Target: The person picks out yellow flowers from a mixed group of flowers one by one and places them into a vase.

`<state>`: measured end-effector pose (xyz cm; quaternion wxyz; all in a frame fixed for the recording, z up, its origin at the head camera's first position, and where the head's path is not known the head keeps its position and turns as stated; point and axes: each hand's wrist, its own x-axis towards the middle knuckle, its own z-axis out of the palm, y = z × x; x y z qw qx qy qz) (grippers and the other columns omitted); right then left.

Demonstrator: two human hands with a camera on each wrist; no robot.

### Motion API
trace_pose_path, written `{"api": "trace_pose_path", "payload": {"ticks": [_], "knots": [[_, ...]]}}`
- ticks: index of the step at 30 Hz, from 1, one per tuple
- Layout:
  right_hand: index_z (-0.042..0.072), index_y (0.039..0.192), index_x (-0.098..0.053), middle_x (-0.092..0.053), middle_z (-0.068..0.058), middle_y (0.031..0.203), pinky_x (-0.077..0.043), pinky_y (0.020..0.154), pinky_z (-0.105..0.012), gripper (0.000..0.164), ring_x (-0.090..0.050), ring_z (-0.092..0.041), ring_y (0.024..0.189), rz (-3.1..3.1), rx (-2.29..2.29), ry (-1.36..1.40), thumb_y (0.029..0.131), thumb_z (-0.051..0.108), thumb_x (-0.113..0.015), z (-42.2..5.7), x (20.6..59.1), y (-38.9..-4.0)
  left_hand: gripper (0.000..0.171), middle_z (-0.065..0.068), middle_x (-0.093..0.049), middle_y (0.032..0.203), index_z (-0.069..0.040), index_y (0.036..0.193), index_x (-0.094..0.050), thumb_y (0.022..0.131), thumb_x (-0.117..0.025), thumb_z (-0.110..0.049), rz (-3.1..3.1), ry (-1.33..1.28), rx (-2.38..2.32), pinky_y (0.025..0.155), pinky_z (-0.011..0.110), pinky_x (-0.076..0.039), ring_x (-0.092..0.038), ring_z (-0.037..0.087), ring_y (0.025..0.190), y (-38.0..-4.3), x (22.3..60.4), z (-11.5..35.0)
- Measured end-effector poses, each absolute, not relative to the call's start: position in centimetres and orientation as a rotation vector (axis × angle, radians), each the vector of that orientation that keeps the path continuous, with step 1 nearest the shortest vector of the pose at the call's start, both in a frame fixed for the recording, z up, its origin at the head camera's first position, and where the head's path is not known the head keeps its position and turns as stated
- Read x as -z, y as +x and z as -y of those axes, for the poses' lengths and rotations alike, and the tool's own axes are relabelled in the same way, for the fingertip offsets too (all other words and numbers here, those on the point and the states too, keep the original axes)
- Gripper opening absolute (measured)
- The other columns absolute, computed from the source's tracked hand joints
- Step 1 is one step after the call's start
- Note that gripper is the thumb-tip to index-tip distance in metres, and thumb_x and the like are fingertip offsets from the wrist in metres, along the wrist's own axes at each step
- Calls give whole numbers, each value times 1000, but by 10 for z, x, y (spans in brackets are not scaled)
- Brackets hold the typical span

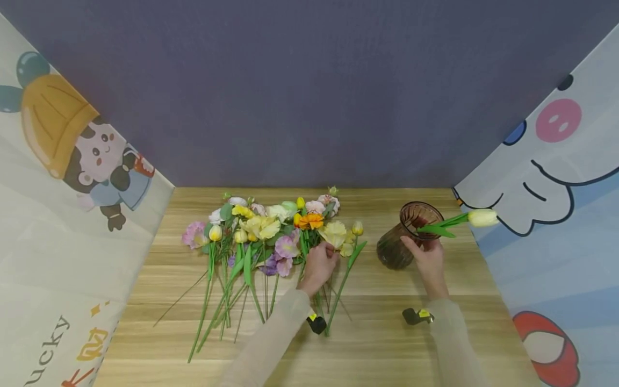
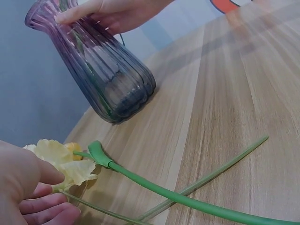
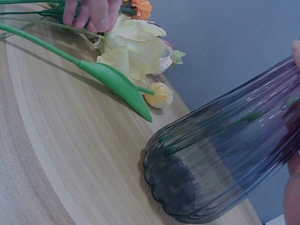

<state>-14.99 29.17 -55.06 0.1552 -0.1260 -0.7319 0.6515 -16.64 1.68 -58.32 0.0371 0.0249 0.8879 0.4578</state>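
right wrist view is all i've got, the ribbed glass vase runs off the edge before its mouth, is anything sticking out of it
Observer: Yes, a pale yellow tulip bloom leans out beyond the mouth of the ribbed glass vase.
Operator: ok and where on the vase is the right hand holding it
Observer: Up by the mouth, just below the rim.
Operator: my picture cuts off past the left hand, what's the leftmost bloom over there
Observer: A lilac bloom, at the far left of the row of blooms.
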Motion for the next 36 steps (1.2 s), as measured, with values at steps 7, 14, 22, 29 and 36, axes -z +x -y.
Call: {"api": "trace_pose_path", "payload": {"ticks": [7,14,22,29,36], "knots": [[5,132,-55,-62,11,100,-46,79,-16,46,-55,-7,94,2084,-1865,-362,92,7,-78,-291,550,-150,14,5,-76,91,-5,107,-72,95,-76,-12,-2734,48,-1343,65,27,-58,-71,17,79,-167,585,-19],[4,134,-55,-63,8,102,-46,79,-17,48,-55,-7,93,2071,-1878,-333,92,6,-77,-291,551,-150,12,6,-75,90,-5,106,-71,94,-74,-6,-2749,71,-1309,66,31,-59,-72,21,81,-167,585,-18],[0,130,-56,-62,11,96,-46,76,-16,44,-54,-7,89,2065,-1836,-317,92,4,-77,-289,552,-150,17,8,-77,93,-4,111,-67,95,-73,-3,-2803,203,-1484,70,31,-60,-73,22,82,-168,580,-21],[2,137,-55,-65,7,109,-46,81,-15,50,-57,-6,97,2064,-1840,-311,93,4,-76,-289,550,-150,26,13,-75,100,0,122,-63,97,-70,-1,-2650,265,-1798,75,27,-62,-74,25,87,-176,548,-24],[4,144,-52,-66,0,123,-46,88,-15,57,-57,-6,107,2012,-1929,-311,92,-2,-74,-288,548,-150,29,21,-75,106,7,123,-66,95,-71,2,-2461,137,-2074,75,29,-62,-74,35,93,-188,515,-25]]}}
